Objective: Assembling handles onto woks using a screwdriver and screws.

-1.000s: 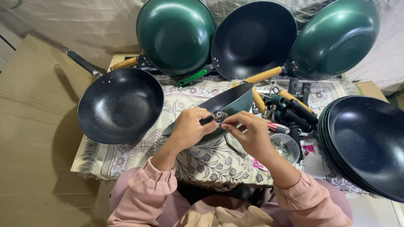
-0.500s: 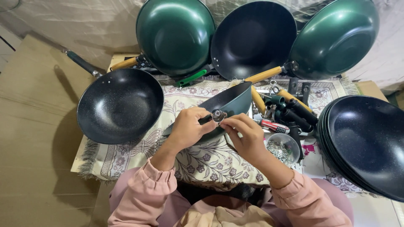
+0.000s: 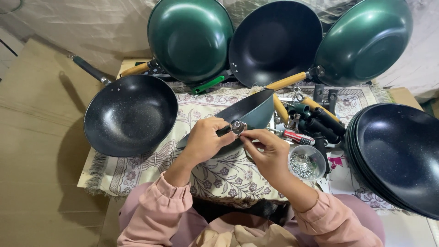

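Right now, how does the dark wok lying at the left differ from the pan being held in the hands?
The dark wok lies flat, bowl up, untouched, with a dark handle fitted. The held pan is tipped on edge, green outside, with the left hand holding it and the right hand at its metal fitting. Both have dark insides.

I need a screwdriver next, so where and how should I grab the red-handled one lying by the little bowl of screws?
Grip the red-handled screwdriver around its handle, coming from above with the right hand. It lies flat just past the bowl of screws, tip pointing left; dark handles crowd its far side, so a top approach looks clearest.
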